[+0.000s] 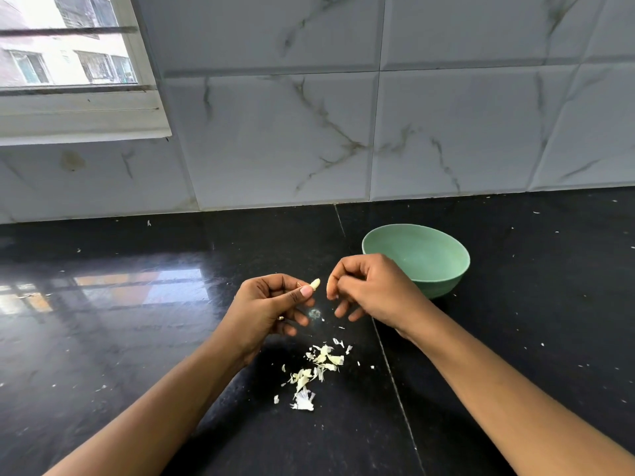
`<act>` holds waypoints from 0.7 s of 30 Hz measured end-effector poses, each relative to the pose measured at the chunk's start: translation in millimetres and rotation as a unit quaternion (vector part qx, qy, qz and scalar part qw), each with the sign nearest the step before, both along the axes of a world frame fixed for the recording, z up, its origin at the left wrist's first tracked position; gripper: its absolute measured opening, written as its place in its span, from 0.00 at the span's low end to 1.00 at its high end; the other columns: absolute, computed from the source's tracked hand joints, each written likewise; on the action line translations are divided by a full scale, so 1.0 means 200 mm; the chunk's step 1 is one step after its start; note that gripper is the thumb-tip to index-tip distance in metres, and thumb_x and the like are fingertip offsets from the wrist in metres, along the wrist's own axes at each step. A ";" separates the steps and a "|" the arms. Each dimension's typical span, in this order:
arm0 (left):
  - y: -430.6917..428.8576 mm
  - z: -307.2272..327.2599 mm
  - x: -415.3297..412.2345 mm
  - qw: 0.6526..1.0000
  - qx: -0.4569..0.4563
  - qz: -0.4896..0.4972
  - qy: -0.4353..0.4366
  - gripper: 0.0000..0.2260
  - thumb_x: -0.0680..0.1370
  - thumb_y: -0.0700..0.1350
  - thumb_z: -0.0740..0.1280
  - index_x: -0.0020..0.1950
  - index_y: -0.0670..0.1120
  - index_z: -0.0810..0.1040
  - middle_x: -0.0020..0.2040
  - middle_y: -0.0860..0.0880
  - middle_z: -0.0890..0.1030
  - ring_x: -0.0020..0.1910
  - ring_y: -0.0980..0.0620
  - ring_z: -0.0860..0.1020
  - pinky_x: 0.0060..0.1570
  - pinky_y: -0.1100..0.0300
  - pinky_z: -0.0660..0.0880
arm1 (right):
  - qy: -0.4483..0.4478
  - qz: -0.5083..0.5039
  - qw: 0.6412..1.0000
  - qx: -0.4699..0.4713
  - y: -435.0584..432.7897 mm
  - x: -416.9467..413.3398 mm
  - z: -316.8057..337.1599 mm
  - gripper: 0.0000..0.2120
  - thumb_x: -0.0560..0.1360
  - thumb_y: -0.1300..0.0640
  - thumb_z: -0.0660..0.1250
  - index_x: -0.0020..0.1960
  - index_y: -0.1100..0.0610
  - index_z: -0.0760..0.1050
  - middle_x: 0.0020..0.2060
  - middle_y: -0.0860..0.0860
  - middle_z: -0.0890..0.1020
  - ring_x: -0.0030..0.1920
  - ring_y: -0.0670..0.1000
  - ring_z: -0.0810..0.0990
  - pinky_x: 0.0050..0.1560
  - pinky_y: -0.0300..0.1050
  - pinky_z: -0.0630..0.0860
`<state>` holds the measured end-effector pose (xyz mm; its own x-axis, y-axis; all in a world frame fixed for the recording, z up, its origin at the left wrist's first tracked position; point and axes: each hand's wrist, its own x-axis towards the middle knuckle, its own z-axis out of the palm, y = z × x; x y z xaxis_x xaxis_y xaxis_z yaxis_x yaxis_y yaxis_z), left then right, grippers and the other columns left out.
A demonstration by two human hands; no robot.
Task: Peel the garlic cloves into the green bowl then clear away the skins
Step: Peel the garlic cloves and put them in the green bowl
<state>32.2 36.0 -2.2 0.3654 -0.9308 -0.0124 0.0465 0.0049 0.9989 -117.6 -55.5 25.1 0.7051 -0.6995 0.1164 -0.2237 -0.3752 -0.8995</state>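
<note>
Papery, off-white skins [314,372]: a loose heap of torn flakes and curled strips, lying nearest on the surface [137,355], with stray specks scattered wide. Judged near weightless and easily blown about; best gathered by sweeping together, not by picking piece by piece.

Surface: black polished stone, glossy, reflecting daylight, with a thin seam running through it.

Left hand [271,304]: raised above the surface, its grip narrow, pinching the garlic clove [314,284] between thumb and fingertips.

Garlic clove: small, pale cream, tapered; its exposed end looked bare and smooth. Judged light and firm but slippery once peeled, so best held across its thicker end.

Right hand [371,290]: just beside the clove, apart from it, fingers curled, thumb and forefinger close together. Whether that grip held a scrap of skin could not be told.

Green bowl [460,273]: matte, round, smooth-walled, standing just behind the right hand, which hid part of it. No cloves showed in the visible part.

Wall [309,132]: white bevelled tiles, grey-brown marble veining.

Window [68,46]: white frame, far left.
</note>
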 end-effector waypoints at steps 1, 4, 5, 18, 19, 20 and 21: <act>0.00 0.00 0.00 1.000 0.001 0.003 -0.006 0.09 0.67 0.44 0.71 0.43 0.40 0.80 0.34 0.47 0.82 0.27 0.54 0.78 0.23 0.65 0.72 | 0.003 0.001 1.000 0.030 0.00 0.00 0.01 0.13 0.76 0.64 0.56 0.40 0.58 0.78 0.32 0.53 0.82 0.32 0.50 0.82 0.32 0.43 0.75; 0.00 -0.01 0.00 1.000 0.002 0.007 -0.029 0.05 0.71 0.42 0.70 0.43 0.40 0.80 0.34 0.47 0.82 0.27 0.54 0.78 0.23 0.65 0.72 | 0.047 0.029 0.996 0.068 -0.01 -0.01 0.03 0.14 0.80 0.57 0.54 0.48 0.57 0.78 0.37 0.56 0.85 0.36 0.50 0.83 0.36 0.42 0.74; 0.00 -0.01 0.00 0.999 0.000 0.008 -0.036 0.04 0.72 0.41 0.70 0.43 0.40 0.80 0.34 0.47 0.83 0.27 0.54 0.78 0.23 0.65 0.72 | 0.057 0.023 0.997 0.035 -0.02 -0.01 0.02 0.13 0.80 0.55 0.56 0.47 0.57 0.79 0.36 0.54 0.85 0.37 0.49 0.83 0.37 0.43 0.75; 0.00 -0.01 0.00 0.998 -0.008 0.015 -0.055 0.02 0.73 0.40 0.70 0.44 0.41 0.80 0.35 0.47 0.83 0.27 0.54 0.79 0.23 0.65 0.72 | -0.022 0.017 0.999 0.024 -0.05 -0.03 0.00 0.02 0.75 0.62 0.68 0.44 0.61 0.79 0.32 0.54 0.84 0.31 0.50 0.82 0.34 0.40 0.77; 0.00 -0.01 0.00 0.998 -0.010 0.015 -0.056 0.03 0.73 0.40 0.70 0.44 0.41 0.81 0.36 0.46 0.83 0.27 0.54 0.79 0.23 0.65 0.72 | -0.027 0.000 1.000 -0.008 -0.06 -0.03 0.00 0.03 0.73 0.61 0.71 0.42 0.60 0.79 0.30 0.53 0.83 0.29 0.50 0.81 0.35 0.43 0.78; 0.00 -0.01 0.01 0.998 -0.012 0.014 -0.058 0.04 0.72 0.41 0.70 0.43 0.41 0.81 0.36 0.46 0.83 0.27 0.53 0.79 0.23 0.65 0.72 | -0.021 -0.014 0.999 -0.044 -0.06 -0.03 -0.01 0.03 0.71 0.60 0.73 0.41 0.58 0.79 0.31 0.52 0.83 0.29 0.49 0.81 0.36 0.46 0.79; 0.00 -0.01 0.00 0.998 -0.014 0.012 -0.062 0.05 0.71 0.43 0.71 0.43 0.42 0.81 0.36 0.46 0.83 0.28 0.53 0.79 0.24 0.64 0.72 | -0.010 -0.023 0.997 -0.070 -0.06 -0.03 -0.01 0.06 0.68 0.60 0.75 0.41 0.55 0.79 0.33 0.50 0.83 0.30 0.47 0.80 0.37 0.47 0.80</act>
<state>32.9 36.4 -3.8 0.3855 -0.9208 0.0595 -0.0782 0.0316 0.9964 -122.8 -67.8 22.7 0.6696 -0.7066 0.2290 -0.2255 -0.4871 -0.8438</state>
